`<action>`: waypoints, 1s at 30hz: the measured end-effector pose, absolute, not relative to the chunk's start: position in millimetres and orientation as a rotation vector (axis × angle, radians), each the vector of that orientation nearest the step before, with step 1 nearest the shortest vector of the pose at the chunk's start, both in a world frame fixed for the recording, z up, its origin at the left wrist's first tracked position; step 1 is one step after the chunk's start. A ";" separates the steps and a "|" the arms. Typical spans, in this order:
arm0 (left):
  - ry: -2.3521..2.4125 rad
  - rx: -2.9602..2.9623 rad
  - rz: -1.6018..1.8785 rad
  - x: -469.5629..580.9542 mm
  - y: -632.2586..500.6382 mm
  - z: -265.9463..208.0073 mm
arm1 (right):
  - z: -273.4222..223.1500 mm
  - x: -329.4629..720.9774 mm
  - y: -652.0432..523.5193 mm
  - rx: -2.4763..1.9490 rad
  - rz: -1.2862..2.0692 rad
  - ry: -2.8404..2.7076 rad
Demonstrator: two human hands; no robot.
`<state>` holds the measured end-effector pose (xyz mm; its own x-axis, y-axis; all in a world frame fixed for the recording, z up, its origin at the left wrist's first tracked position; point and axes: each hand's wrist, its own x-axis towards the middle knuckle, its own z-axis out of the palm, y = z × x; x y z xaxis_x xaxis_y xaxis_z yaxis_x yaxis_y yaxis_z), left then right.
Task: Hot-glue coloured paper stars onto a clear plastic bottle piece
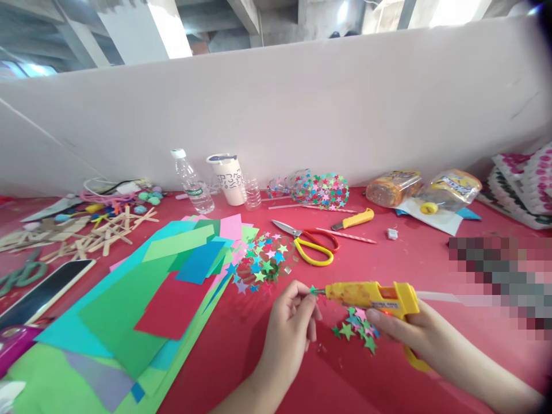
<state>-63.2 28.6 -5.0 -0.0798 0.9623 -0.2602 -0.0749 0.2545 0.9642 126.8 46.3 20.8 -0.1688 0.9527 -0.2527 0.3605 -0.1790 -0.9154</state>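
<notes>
My right hand (405, 330) is wrapped round the handle of a yellow hot glue gun (366, 294), with a clear glue stick (437, 296) coming out of its back end. The gun's nozzle points left and meets a small green paper star (313, 290). My left hand (295, 316) pinches this star between thumb and forefinger. Below the gun lies a small pile of coloured stars (346, 330). Beyond my left hand, more stars (267, 266) cover a clear plastic piece whose shape I cannot make out.
Scissors (314, 252), a yellow box cutter (356, 219) and a star-covered plastic bottle (328, 190) lie ahead. Coloured paper sheets (125, 310) spread at left, with a phone (47, 293) beside them. A water bottle (194, 187) and white cup (230, 181) stand by the partition.
</notes>
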 end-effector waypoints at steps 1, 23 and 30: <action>1.339 0.925 1.106 -63.1 28.5 -5.0 | 21.1 126.8 46.3 -1.549 1.363 -1.516; 1.337 0.926 1.106 -63.5 30.3 -6.0 | 14.0 128.5 48.0 -1.535 1.367 -1.517; 1.339 0.930 1.097 -63.3 29.5 -6.3 | 16.2 125.7 46.9 -1.508 1.345 -1.515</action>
<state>-63.3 29.5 -6.3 -0.0738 0.9618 -0.2635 -0.0686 0.2587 0.9635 125.7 46.9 16.2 -0.1684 0.9583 -0.2309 0.3425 -0.1628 -0.9253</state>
